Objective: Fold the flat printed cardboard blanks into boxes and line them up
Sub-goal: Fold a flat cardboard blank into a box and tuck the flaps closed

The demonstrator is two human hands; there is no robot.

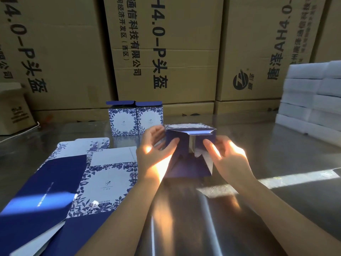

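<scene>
A half-formed blue box (191,145) lies on its side in the middle of the table, its dark blue end flaps facing me with a gap between them. My left hand (155,146) grips its left side and presses the left flap. My right hand (227,154) holds the right side, fingers on the right flap. Two folded boxes (135,119) with blue floral print stand side by side behind, lids up. A pile of flat printed blanks (88,178) lies at the left.
The table (276,145) is shiny metal with bright sun patches. Large brown shipping cartons (166,52) wall off the back. A stack of white foam pieces (313,97) sits at the right rear. A small carton (13,111) stands far left.
</scene>
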